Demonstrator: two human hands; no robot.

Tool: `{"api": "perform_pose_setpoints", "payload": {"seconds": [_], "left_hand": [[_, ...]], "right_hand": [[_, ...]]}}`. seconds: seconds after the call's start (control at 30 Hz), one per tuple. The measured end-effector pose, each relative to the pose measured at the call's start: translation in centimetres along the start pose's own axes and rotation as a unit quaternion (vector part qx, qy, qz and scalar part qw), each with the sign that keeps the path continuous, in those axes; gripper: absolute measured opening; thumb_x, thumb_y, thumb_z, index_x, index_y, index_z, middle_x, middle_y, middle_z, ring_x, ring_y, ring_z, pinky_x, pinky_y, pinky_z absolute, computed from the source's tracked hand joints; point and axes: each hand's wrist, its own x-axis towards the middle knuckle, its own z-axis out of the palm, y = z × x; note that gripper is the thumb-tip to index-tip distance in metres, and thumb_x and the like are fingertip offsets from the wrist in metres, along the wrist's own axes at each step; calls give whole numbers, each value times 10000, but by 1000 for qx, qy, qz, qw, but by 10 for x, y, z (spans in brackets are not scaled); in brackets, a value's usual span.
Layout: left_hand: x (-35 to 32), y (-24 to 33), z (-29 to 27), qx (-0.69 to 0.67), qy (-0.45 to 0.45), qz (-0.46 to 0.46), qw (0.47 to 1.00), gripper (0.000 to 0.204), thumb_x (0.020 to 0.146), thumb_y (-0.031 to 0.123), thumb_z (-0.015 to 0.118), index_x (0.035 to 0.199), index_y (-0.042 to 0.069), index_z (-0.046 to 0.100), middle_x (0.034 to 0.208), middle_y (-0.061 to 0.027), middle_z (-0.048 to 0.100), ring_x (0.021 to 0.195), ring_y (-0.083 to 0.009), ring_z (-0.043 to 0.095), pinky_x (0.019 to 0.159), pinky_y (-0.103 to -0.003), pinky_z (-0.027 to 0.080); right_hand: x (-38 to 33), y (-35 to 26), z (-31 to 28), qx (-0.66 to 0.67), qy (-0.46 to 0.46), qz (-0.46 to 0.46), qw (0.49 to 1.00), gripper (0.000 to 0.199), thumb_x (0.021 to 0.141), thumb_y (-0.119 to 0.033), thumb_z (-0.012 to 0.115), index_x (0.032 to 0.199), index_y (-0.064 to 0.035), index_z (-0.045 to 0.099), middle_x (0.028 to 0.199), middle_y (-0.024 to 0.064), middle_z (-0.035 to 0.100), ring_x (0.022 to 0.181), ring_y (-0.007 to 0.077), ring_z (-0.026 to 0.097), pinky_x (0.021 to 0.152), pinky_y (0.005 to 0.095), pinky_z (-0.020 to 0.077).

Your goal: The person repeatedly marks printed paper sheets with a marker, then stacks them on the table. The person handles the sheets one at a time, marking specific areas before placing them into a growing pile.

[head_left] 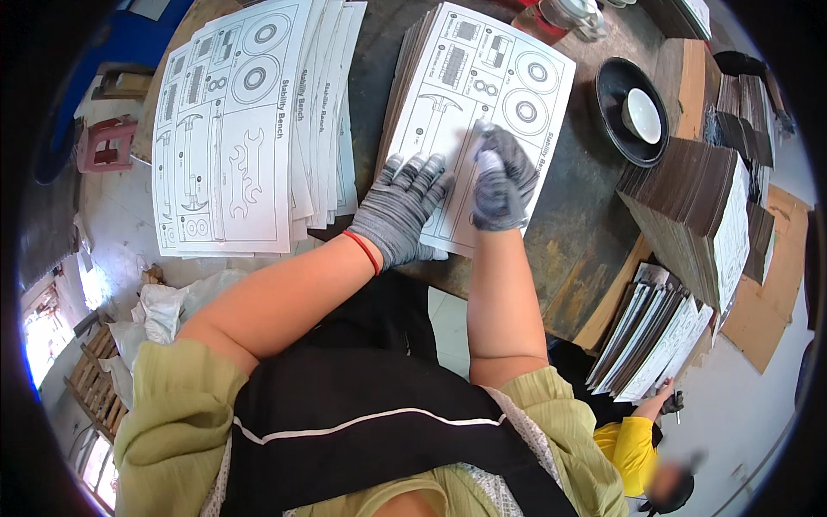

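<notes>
My left hand (403,207), in a grey striped glove, lies flat with its fingers spread on the near left edge of a stack of printed boards (538,112). The top board carries line drawings of a pickaxe, rings and other parts. My right hand (506,177), gloved alike, is closed and rests on the same board, right of the left hand. Something pale shows at its fingers, but blur hides what it is. Left of my hands lies a fanned stack of similar printed boards (220,155), with wrenches and hammers drawn on the top one.
A black dish (609,129) with a small white bowl (641,115) stands at the right of the dark worktable (560,250). A glass jar (551,19) is behind the boards. Tall board stacks (689,194) stand at right. A person in a yellow top (631,448) is lower right.
</notes>
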Motion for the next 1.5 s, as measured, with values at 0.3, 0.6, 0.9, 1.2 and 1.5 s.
{"api": "perform_pose_setpoints", "payload": {"seconds": [0.3, 0.6, 0.9, 1.2, 1.5], "left_hand": [[-6, 6, 4, 38, 8, -20, 999, 908, 729, 546, 607, 1414, 71, 249, 1478, -158, 201, 1377, -295, 168, 1125, -464, 55], [-7, -55, 19, -440, 15, -302, 845, 576, 684, 169, 782, 1148, -10, 491, 980, -176, 624, 902, -285, 609, 833, -312, 477], [-20, -56, -17, -359, 4, -289, 887, 368, 754, 101, 693, 1061, -9, 522, 994, -163, 615, 892, -251, 593, 802, -318, 458], [-59, -66, -52, -856, 147, -107, 484, 289, 745, -94, 567, 1003, 27, 520, 924, -77, 566, 785, -173, 558, 738, -273, 486], [-274, -298, -27, -562, 415, -317, 641, 264, 780, -78, 552, 1034, -7, 566, 945, -79, 633, 826, -141, 596, 777, -246, 482]], "right_hand": [[-147, -54, -4, -254, -131, -128, 950, 184, 757, -193, 547, 837, -30, 571, 904, 167, 586, 886, 395, 562, 854, 456, 453], [-120, -102, -60, 20, 18, 19, 999, 342, 765, -225, 604, 897, 90, 619, 790, 153, 625, 616, 190, 555, 688, 351, 487], [-138, -144, -71, 35, 49, 63, 996, 244, 784, -174, 569, 830, 54, 644, 646, 95, 584, 638, 195, 553, 805, 393, 449], [-113, -149, -55, 2, 22, 14, 1000, 209, 769, -152, 512, 649, 11, 565, 606, 87, 553, 600, 191, 533, 794, 393, 466], [-108, -108, -63, 54, 57, 68, 995, 250, 815, -193, 522, 775, 35, 616, 635, 93, 548, 606, 200, 533, 866, 458, 449]]}}
